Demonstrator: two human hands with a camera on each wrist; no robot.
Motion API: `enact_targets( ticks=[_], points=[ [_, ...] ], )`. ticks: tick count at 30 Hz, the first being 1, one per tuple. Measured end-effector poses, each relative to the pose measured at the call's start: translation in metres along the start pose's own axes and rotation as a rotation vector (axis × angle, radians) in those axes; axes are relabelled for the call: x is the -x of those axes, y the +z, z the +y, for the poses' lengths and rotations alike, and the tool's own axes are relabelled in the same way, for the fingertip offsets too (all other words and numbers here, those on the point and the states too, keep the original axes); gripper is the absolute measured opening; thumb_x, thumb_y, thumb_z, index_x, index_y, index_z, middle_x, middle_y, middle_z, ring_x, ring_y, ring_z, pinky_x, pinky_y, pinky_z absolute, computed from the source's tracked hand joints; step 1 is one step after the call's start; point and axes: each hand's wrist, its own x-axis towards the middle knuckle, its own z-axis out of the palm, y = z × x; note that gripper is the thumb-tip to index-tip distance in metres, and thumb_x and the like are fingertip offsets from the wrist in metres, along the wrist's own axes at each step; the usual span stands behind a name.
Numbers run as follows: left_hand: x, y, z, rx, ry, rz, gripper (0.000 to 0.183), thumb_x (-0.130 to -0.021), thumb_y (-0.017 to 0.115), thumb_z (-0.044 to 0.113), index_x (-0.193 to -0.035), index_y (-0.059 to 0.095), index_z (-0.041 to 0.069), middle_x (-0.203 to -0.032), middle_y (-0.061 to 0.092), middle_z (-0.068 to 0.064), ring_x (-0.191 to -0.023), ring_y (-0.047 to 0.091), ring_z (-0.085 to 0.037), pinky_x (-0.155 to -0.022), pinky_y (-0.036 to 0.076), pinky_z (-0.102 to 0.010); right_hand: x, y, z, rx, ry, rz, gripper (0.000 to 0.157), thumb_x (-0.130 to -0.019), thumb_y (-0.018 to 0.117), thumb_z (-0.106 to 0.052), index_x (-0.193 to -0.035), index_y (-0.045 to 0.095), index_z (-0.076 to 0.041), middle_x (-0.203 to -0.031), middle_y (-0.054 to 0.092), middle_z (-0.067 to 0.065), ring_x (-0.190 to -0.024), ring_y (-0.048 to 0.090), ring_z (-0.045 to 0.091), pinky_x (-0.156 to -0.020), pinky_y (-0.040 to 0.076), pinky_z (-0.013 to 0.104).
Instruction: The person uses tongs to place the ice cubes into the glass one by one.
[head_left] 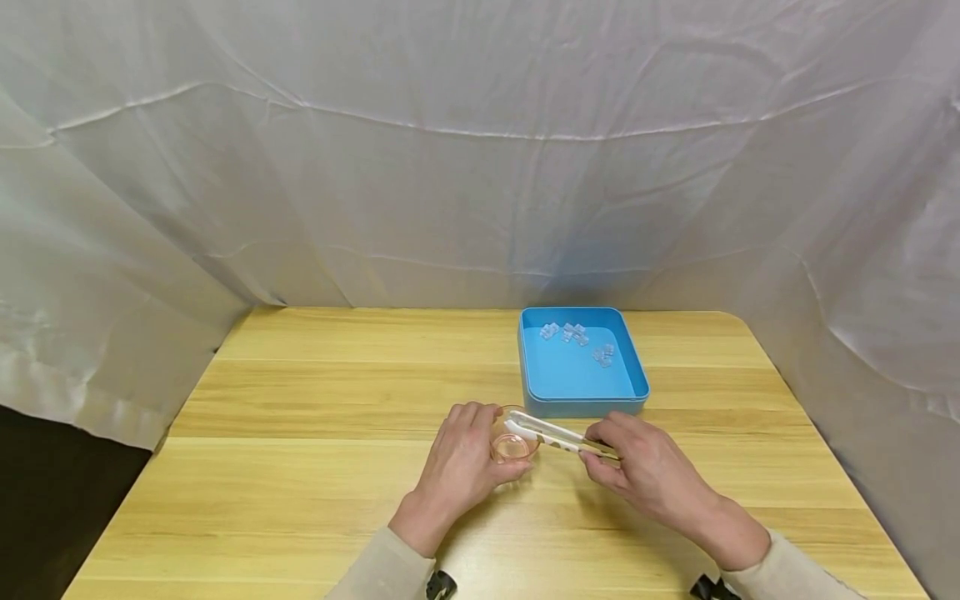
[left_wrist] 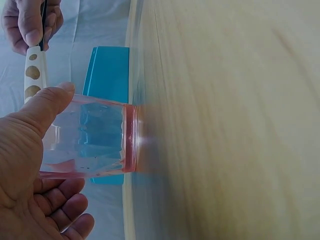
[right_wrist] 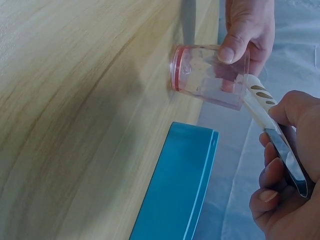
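I've got the left hand (head_left: 465, 454) clasped round the pinkish cup (head_left: 512, 447), upright on the surface (head_left: 300, 500), the right hand (head_left: 651, 467) gripping the tongs (head_left: 555, 441) at its mouth. Worry: a sideways tong nudge could topple it if my hold's loose.

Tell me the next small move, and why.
Probably have the right hand loosen the tongs slightly: they reach the mouth of the upright cup, which the left hand holds. Clear cubes lie in the box; whether the tongs grip one, I cannot tell.
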Motion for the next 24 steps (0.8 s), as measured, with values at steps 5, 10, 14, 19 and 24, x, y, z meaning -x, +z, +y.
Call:
enact_targets(
  ticks=[5,10,14,19,24],
  points=[
    [0.0003,0.0008,-0.0007,-0.006,0.003,0.000,0.077,-0.072,0.095,0.051,-0.125,0.068,0.003,-0.106,0.070,-0.006,-0.101,0.061,-0.024,-0.087,0.053,-0.038,0.0000,-0.0003,-0.0004,-0.002,0.000,0.002,0.018,-0.082,0.085,-0.013,-0.092,0.070,-0.016,-0.082,0.055,-0.014,-0.070,0.045,-0.004,-0.057,0.044,0.016],
    [0.0004,0.0001,0.0000,-0.007,-0.005,-0.011,0.076,-0.073,0.095,0.051,-0.126,0.068,0.003,-0.107,0.070,-0.006,-0.101,0.060,-0.024,-0.088,0.053,-0.038,0.0002,-0.0007,-0.0005,0.001,0.003,0.002,0.018,-0.082,0.085,-0.014,-0.092,0.070,-0.016,-0.082,0.055,-0.014,-0.070,0.045,-0.004,-0.057,0.044,0.016],
    [0.0002,-0.0001,0.0001,0.006,-0.008,-0.013,0.076,-0.072,0.096,0.049,-0.126,0.068,0.003,-0.107,0.070,-0.007,-0.101,0.061,-0.024,-0.088,0.053,-0.038,0.0004,-0.0010,-0.0006,0.006,0.006,0.001,0.018,-0.082,0.085,-0.014,-0.092,0.070,-0.016,-0.082,0.055,-0.014,-0.070,0.045,-0.004,-0.057,0.045,0.016],
    [0.0004,-0.0001,0.0000,0.005,-0.003,-0.007,0.076,-0.072,0.096,0.049,-0.125,0.068,0.003,-0.106,0.070,-0.007,-0.101,0.061,-0.024,-0.088,0.053,-0.038,0.0004,-0.0009,-0.0007,0.011,0.011,0.000,0.018,-0.082,0.085,-0.014,-0.092,0.070,-0.016,-0.081,0.055,-0.014,-0.070,0.044,-0.004,-0.057,0.044,0.016],
    [0.0005,0.0000,-0.0002,0.000,0.001,-0.006,0.076,-0.072,0.096,0.049,-0.126,0.068,0.003,-0.108,0.071,-0.007,-0.102,0.061,-0.024,-0.089,0.053,-0.038,0.0002,-0.0009,-0.0011,0.014,0.017,-0.004,0.018,-0.082,0.085,-0.014,-0.092,0.070,-0.016,-0.081,0.055,-0.014,-0.070,0.044,-0.004,-0.057,0.045,0.016]
  ],
)
